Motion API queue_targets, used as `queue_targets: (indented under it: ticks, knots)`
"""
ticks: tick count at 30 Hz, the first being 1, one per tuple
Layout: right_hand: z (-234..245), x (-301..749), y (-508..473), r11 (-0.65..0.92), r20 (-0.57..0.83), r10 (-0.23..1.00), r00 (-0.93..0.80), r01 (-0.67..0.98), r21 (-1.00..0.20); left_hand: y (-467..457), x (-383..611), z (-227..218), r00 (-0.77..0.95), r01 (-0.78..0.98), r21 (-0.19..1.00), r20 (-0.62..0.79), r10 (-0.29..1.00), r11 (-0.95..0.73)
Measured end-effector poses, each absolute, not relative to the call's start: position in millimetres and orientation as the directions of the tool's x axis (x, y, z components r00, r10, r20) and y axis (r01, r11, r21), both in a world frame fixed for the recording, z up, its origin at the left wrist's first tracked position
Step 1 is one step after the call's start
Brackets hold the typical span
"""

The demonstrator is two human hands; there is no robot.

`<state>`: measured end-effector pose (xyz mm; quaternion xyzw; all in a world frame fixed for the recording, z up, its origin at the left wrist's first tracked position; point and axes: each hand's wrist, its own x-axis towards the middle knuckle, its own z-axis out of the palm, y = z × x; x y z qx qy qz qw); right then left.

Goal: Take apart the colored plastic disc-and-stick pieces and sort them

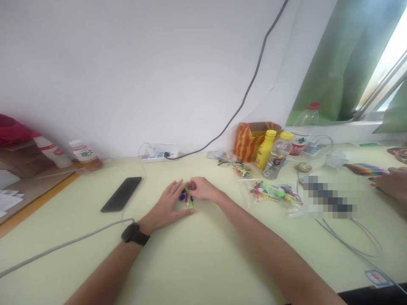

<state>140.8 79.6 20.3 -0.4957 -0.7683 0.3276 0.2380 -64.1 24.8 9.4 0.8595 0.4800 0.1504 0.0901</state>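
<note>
In the head view, a small cluster of colourful plastic pieces [189, 202], blue, green, red and white, lies on the table between my hands. My left hand [168, 203] rests beside them with fingers stretched out and thumb apart, its palm side toward the pieces. At the far side of the cluster, my right hand [202, 189] has its fingers curled in a pinch. What those fingertips hold is too small and partly hidden to make out. A black watch [135, 234] is on my left wrist.
A black phone [121, 194] lies at left beside a cable. Bags of colourful plastic pieces [276, 192] lie at right, before a yellow bottle [265, 149], a clear bottle [277, 156] and a striped bag [244, 142]. Another person's hand [396, 184] is at far right. A power strip [160, 153] sits by the wall.
</note>
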Motion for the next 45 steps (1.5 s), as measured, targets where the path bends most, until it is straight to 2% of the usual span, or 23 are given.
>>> queue_targets:
  ticks: [15,29,36,42,45]
  knots:
    - [10.8,134.1,81.8,0.292,0.070,0.917,-0.393,0.540,-0.790,26.2,-62.8,6.9,0.483,0.798,0.307,0.189,0.855,-0.519]
    - [10.8,131.5,81.0,0.239,0.008,0.912,-0.410,0.514,-0.824,28.6,-65.4,3.2,0.498,0.793,0.265,0.237,0.834,-0.549]
    - [48.8,168.7,84.4,0.322,0.124,0.929,-0.349,0.597,-0.734,27.4,-64.8,2.7,0.479,0.807,0.257,0.241,0.844,-0.532]
    - [92.5,244.0,89.7,0.244,0.178,0.970,-0.169,0.726,-0.643,18.9,-56.6,8.2,0.464,0.806,0.279,0.248,0.850,-0.522]
    - [119.8,262.0,70.4,0.279,0.180,0.960,-0.214,0.732,-0.622,11.6,-40.2,15.8,0.497,0.779,0.289,0.256,0.829,-0.556]
